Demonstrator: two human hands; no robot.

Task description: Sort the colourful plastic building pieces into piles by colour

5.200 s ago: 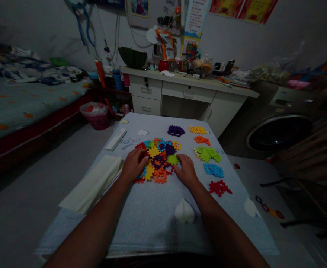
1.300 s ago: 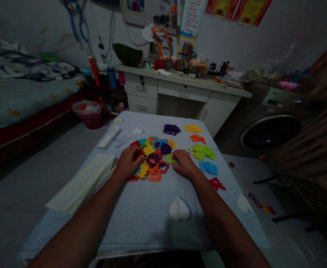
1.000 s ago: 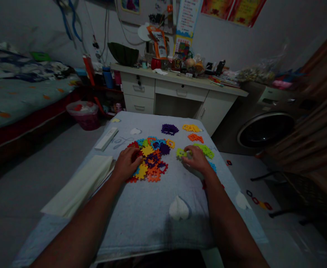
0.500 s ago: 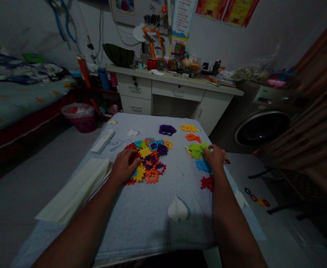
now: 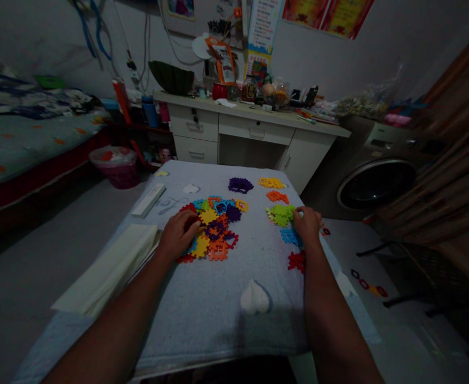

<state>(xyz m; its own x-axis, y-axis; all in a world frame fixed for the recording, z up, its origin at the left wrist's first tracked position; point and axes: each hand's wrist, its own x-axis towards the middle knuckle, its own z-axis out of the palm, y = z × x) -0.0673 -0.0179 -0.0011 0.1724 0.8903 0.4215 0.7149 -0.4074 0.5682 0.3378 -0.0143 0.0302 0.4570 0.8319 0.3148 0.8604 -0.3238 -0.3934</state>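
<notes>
Lime-green interlocking plastic pieces [image 5: 280, 214] lie in a flat pile on the right of the table, immediately left of the right hand [image 5: 308, 223]. Right hand: fingers curled, thumb and fingertips at the pile's right edge; cannot tell whether a piece is pinched between them. Left hand [image 5: 178, 234]: half open, visible gap between thumb and forefinger, nothing gripped in that gap; it rests at the left edge of the mixed-colour pile [image 5: 217, 229], well apart from the green pile. Blue pieces [image 5: 289, 236] sit just nearer the wearer than the green, with red pieces [image 5: 296, 261] nearer again, partly hidden by the right forearm. Orange pieces [image 5: 277, 197], then yellow pieces [image 5: 271, 183], lie beyond the green; purple pieces [image 5: 240, 185] are left of the yellow. All rest on a pale blue tablecloth [image 5: 214, 314].
</notes>
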